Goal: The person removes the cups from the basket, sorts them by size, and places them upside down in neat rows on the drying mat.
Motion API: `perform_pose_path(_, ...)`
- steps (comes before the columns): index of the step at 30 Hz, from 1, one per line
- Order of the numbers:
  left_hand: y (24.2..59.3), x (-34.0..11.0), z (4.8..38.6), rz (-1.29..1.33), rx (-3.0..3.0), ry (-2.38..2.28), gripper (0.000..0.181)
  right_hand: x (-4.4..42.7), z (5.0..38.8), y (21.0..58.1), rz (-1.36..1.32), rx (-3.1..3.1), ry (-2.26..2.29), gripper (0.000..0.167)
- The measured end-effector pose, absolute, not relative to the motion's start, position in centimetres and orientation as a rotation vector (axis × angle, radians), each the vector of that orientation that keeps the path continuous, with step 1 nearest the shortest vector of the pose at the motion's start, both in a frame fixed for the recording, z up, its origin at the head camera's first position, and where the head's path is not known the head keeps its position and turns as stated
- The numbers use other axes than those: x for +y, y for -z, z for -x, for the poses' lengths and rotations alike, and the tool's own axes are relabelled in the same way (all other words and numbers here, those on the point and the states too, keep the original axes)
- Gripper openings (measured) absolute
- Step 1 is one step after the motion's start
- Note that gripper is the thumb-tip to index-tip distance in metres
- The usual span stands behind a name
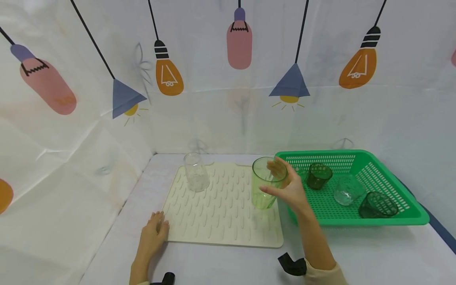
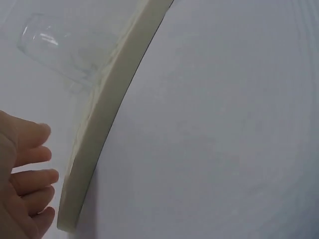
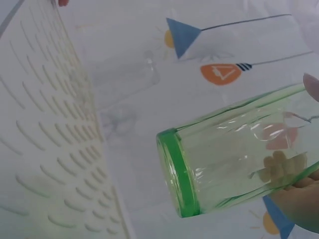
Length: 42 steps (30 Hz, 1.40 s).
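Note:
A tall light-green glass [image 1: 261,194] is held upright by my right hand [image 1: 291,189], thumb on the near side and fingers round the far side near the rim. In the right wrist view, the base of this green glass [image 3: 182,172] hangs a little above the cream ridged mat [image 3: 55,149]. A clear glass [image 1: 196,176] stands on the back left part of the mat [image 1: 228,225]. My left hand [image 1: 153,232] lies beside the mat's front left corner, fingers loosely bent and holding nothing; the left wrist view has these fingers [image 2: 35,181] close to the mat edge.
To the right of the mat stands a green plastic basket [image 1: 402,221]. Inside it are a dark glass [image 1: 318,178], a clear glass [image 1: 347,192], another dark glass lying tilted [image 1: 377,206], and one partly hidden behind my right hand. A curtain printed with lamps [image 1: 221,118] hangs behind the table.

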<state>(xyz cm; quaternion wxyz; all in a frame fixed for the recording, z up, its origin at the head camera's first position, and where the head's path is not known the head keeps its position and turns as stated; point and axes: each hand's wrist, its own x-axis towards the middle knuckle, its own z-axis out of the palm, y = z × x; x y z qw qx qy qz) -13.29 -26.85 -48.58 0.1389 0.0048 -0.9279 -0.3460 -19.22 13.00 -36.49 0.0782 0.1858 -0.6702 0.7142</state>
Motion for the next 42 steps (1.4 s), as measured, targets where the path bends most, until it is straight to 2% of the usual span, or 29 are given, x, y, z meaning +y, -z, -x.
perform_pose_path(13,43.9,-20.2,14.9,0.351,-2.332,1.103,0.032,11.1,19.6,37.5,-0.625,-2.007,-2.137,0.087)
perform_pose_path(23,37.8,-13.4,15.0,0.553,-2.196,1.413,0.047,9.7,19.2,38.0,-0.638,-2.06,-2.07,0.089)
perform_pose_path(26,37.0,-11.9,15.3,0.604,-2.206,1.46,0.053,9.3,19.0,38.1,-0.623,-2.114,-2.0,0.089)
perform_pose_path(35,37.0,-9.1,16.8,0.619,-2.264,1.635,0.073,8.2,18.8,38.6,-0.642,-2.122,-1.915,0.085)
perform_pose_path(42,36.4,-6.7,16.4,0.38,-2.31,1.727,0.092,7.4,18.5,39.0,-0.604,-2.082,-1.851,0.083)
